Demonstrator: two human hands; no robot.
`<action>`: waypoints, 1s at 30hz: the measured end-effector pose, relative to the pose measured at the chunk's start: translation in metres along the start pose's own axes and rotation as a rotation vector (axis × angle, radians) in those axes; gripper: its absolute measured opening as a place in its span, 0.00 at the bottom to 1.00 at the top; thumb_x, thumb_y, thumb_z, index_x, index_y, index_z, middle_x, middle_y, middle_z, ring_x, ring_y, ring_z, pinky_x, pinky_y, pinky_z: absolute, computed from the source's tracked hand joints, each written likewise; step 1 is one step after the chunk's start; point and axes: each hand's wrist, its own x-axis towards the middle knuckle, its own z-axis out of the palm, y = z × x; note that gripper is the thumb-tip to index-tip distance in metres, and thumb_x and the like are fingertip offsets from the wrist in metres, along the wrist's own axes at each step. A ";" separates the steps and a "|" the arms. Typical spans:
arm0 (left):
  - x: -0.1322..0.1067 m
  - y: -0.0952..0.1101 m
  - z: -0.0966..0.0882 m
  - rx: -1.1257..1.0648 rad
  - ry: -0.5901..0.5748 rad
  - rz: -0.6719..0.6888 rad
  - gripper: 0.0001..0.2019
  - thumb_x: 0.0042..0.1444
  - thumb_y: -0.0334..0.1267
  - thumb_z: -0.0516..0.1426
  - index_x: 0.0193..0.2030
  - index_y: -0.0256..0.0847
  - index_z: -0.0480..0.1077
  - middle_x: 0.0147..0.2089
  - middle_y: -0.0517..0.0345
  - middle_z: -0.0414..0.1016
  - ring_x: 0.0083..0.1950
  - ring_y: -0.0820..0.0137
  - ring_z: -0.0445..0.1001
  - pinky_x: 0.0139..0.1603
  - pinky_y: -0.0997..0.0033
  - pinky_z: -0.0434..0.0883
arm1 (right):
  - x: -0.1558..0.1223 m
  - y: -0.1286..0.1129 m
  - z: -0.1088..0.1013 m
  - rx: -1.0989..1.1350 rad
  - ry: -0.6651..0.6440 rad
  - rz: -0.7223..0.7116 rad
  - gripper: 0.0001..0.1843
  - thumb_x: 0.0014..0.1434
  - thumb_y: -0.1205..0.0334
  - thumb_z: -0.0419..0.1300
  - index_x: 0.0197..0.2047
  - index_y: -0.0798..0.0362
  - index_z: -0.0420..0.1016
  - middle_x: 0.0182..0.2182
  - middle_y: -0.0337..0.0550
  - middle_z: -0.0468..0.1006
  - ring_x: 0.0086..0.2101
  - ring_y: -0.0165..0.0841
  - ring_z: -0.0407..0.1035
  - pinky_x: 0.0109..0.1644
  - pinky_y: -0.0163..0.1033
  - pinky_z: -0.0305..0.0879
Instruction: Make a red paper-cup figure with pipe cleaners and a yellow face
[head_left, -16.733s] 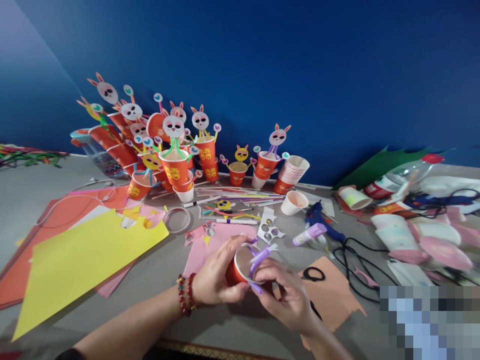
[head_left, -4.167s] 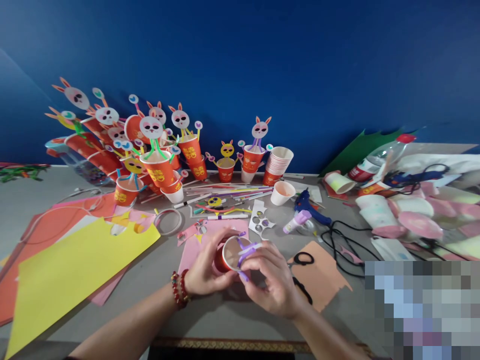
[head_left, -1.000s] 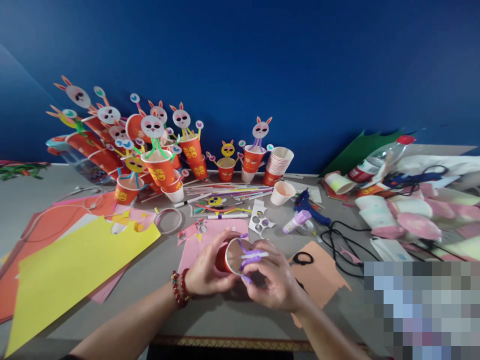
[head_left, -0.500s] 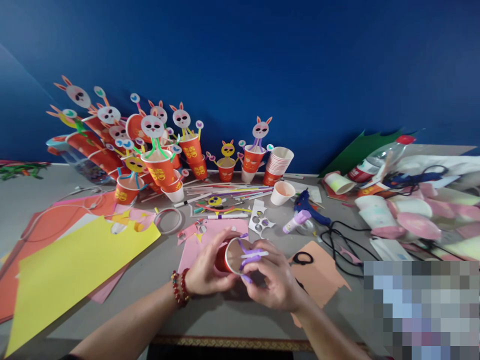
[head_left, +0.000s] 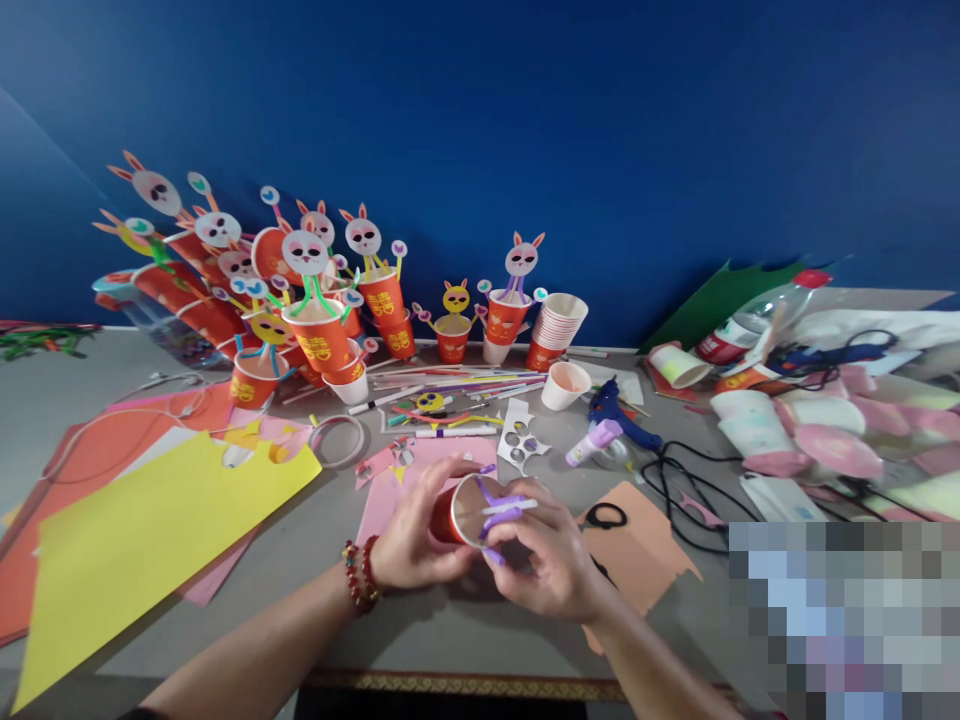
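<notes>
My left hand (head_left: pixel 416 535), with a beaded bracelet at the wrist, is wrapped around a red paper cup (head_left: pixel 444 520) tipped so its white-rimmed mouth faces right. Purple pipe cleaners (head_left: pixel 499 518) with a white stick between them reach across the mouth of the cup. My right hand (head_left: pixel 551 555) is closed on the purple pieces, its fingers near the cup's rim. Behind the cup lies a sheet of pink paper (head_left: pixel 457 455). Partly beneath my right forearm is an orange paper sheet (head_left: pixel 637 550) with black scissors handles (head_left: pixel 606 516).
Several red cups with rabbit faces (head_left: pixel 319 335) stand at back left. A stack of paper cups (head_left: pixel 559 325), a white cup (head_left: pixel 566 386), a blue glue gun (head_left: pixel 622 415) and a glue stick (head_left: pixel 594 442) sit behind my hands. Yellow paper (head_left: pixel 165 550) lies left; a bottle (head_left: pixel 757 320) lies right.
</notes>
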 end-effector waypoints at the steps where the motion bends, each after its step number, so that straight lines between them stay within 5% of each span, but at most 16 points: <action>1: 0.000 0.000 0.000 0.015 0.001 0.005 0.46 0.54 0.43 0.65 0.73 0.42 0.44 0.63 0.37 0.67 0.64 0.48 0.67 0.65 0.40 0.63 | 0.000 0.000 0.000 0.004 -0.001 0.000 0.10 0.51 0.71 0.63 0.35 0.48 0.71 0.28 0.39 0.78 0.35 0.39 0.71 0.42 0.44 0.68; 30: 0.002 0.003 0.001 -0.052 0.002 0.006 0.44 0.57 0.44 0.64 0.73 0.44 0.44 0.63 0.37 0.67 0.63 0.50 0.69 0.61 0.44 0.68 | 0.002 -0.001 0.000 0.002 0.014 0.006 0.09 0.52 0.71 0.62 0.34 0.47 0.72 0.28 0.39 0.78 0.34 0.38 0.71 0.40 0.44 0.69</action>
